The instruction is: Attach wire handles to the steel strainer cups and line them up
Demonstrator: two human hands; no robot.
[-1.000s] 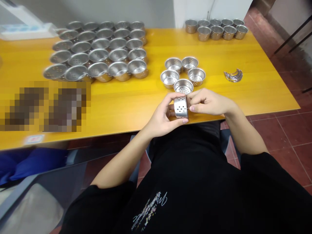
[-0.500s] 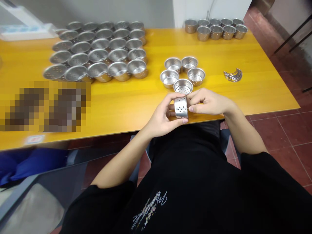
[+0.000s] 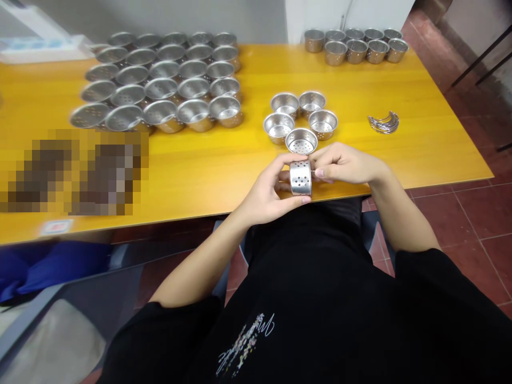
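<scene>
My left hand (image 3: 268,194) grips a perforated metal cup (image 3: 300,178) between thumb and fingers, the cup turned on its side near the table's front edge. At the cup's open rim, my right hand (image 3: 346,164) pinches a thin piece of wire (image 3: 313,172), mostly hidden by the fingers. Just beyond the hands, several perforated cups stand in a ring, the nearest one (image 3: 301,142) almost touching my fingers. A small pile of curved metal wires (image 3: 384,122) lies to the right of that ring.
On the yellow table (image 3: 192,170), rows of metal cups (image 3: 162,88) fill the back left. More cups (image 3: 356,50) stand at the back right. Blurred-out items (image 3: 116,178) lie at the left, near a small label (image 3: 57,227). A white object (image 3: 48,50) is at the far left.
My left hand and the cup have shifted slightly right. The right hand's fingertips have moved a little up and right, and more of the thin wire shows between them and the rim.
</scene>
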